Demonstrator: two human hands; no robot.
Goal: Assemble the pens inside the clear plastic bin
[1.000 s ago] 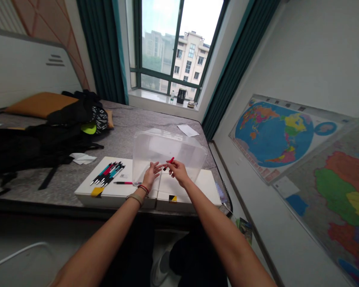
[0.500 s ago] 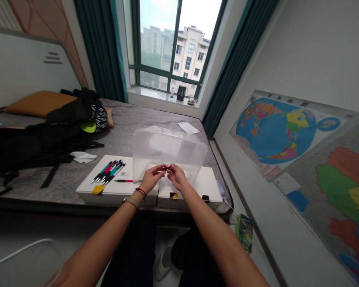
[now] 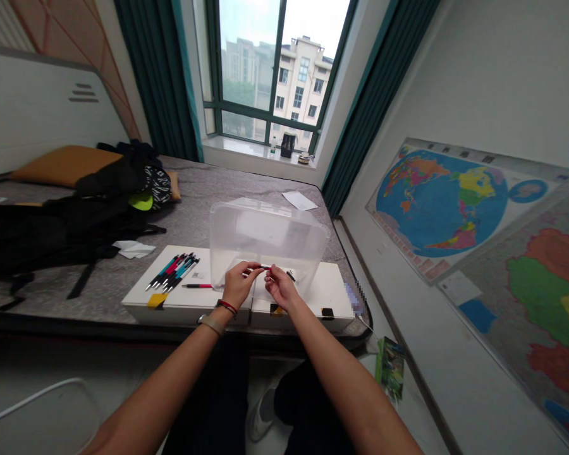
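Note:
My left hand [image 3: 239, 284] and my right hand [image 3: 279, 285] meet in front of a clear plastic box [image 3: 265, 243], both pinching one slim red pen [image 3: 267, 268] held level between them. The hands hover over two white boards [image 3: 189, 302] lying on the bed's near edge. A bundle of several pens [image 3: 173, 272] with teal, red and black barrels lies on the left board. A single red pen [image 3: 196, 286] lies alone beside my left hand.
Black bags and clothes [image 3: 66, 215] and an orange pillow [image 3: 61, 165] cover the bed's left side. White paper scraps [image 3: 133, 248] lie near the boards, a sheet [image 3: 298, 201] at the far corner. Maps [image 3: 446, 202] hang on the right wall. A window [image 3: 270, 69] is behind.
My right hand brought the red pen down from a raised tilt to my left hand; both hands now pinch it level, slightly lower and nearer the boards.

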